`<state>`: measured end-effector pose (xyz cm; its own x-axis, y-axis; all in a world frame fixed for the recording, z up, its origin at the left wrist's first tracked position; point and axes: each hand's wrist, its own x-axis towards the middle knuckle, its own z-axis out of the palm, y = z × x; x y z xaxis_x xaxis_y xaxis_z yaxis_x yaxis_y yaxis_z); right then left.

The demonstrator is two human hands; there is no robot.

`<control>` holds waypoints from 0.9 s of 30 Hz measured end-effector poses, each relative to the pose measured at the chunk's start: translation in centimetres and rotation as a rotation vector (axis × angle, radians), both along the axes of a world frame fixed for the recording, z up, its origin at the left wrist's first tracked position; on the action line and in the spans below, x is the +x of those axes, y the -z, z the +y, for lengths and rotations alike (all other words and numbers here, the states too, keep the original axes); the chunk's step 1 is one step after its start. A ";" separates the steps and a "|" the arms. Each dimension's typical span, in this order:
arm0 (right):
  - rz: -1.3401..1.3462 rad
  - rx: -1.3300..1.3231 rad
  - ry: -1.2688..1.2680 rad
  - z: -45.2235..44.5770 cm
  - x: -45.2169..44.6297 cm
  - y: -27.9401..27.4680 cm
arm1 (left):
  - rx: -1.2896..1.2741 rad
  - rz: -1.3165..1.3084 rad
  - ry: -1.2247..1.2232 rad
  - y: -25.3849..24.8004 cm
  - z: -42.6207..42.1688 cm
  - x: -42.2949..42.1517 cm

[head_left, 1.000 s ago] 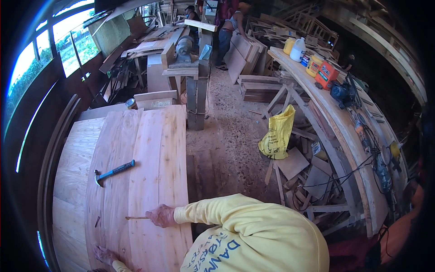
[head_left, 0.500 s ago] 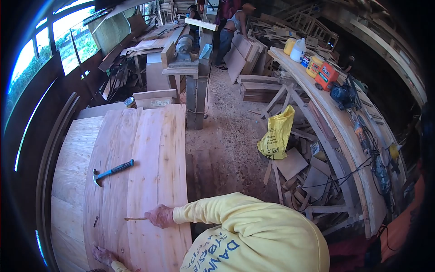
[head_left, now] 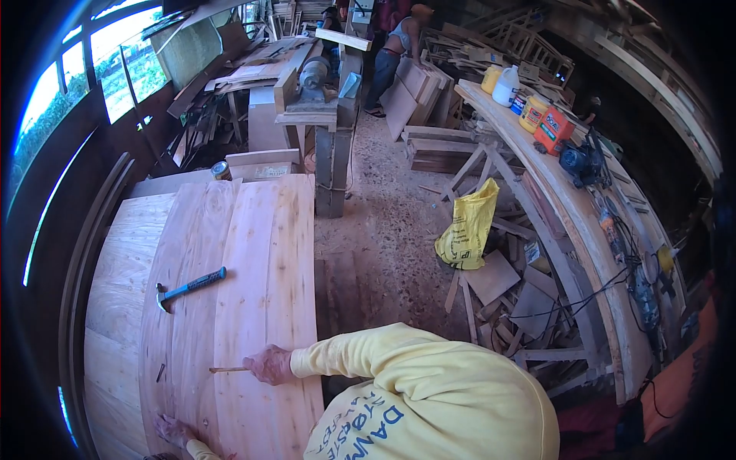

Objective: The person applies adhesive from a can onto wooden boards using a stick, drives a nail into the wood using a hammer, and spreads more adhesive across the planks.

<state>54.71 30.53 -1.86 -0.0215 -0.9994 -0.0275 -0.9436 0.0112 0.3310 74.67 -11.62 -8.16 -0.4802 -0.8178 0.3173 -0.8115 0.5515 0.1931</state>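
My right hand (head_left: 270, 364) is closed around a thin, light-brown stick (head_left: 228, 370), which points left just over the pinkish wooden boards (head_left: 264, 284). Whether it is a pencil or a sliver of wood I cannot tell. Lower left, my left hand (head_left: 175, 431) rests on the boards with its fingers stretched out. A small dark piece, like a nail (head_left: 161, 372), lies above that hand. Farther up on the boards is a hammer (head_left: 190, 289) with a blue and black handle, its head to the left.
A can (head_left: 221, 170) stands at the boards' far end, near a post-mounted machine (head_left: 314, 74). On the right, a long bench (head_left: 567, 207) carries bottles, a red-orange box (head_left: 553, 130) and power tools. A yellow sack (head_left: 469, 226) stands by wood scraps. Another person (head_left: 395, 57) bends over panels behind.
Both hands stay almost where they were, the right still holding the stick. The whole view has shifted very slightly.
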 end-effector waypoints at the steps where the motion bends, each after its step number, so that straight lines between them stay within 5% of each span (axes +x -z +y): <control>1: -0.019 -0.014 0.002 -0.2 -0.1 0.6 | 0.008 0.006 -0.003 -0.1 0.1 0.0; 27: -0.062 -0.091 0.073 -1.3 -0.1 3.3 | -0.074 0.081 0.034 0.9 -0.5 0.2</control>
